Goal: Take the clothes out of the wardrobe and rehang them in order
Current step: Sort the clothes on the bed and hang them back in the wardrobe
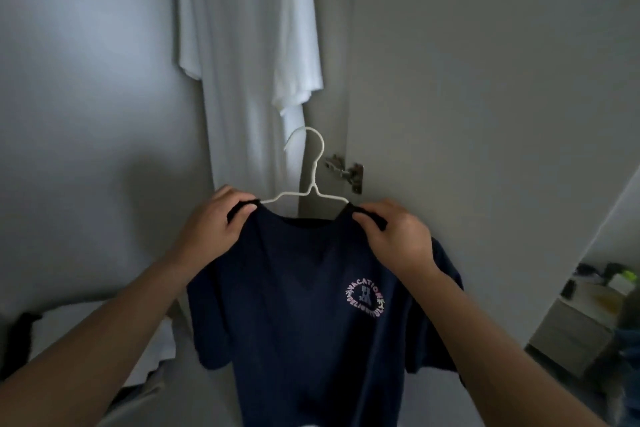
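**Kid 1:** Two bare arms reach up from the bottom. What are the hands doing?

**Kid 2:** Left hand (211, 222) pinches the left shoulder of a navy T-shirt (298, 315). Right hand (394, 236) pinches the right shoulder. Each hand is curled tight on the cloth, and they are apart, one at each end of the neck.

**Kid 1:** Where is the shirt?

**Kid 2:** It is held up in the air, in the middle, on a white wire hanger (311, 180). The hook sticks up free and touches nothing. The shirt has a round pink badge (365, 296) that says VACATION.

**Kid 1:** What is around it?

**Kid 2:** On the left is a plain wall with open room. Behind the hook hangs a white T-shirt (249, 45). Just right of the hook is a metal hinge (346, 172) on the wardrobe door (485, 80). Far right, past the door's edge, is a small cabinet (571, 333) with things on top, too blurry to tell.
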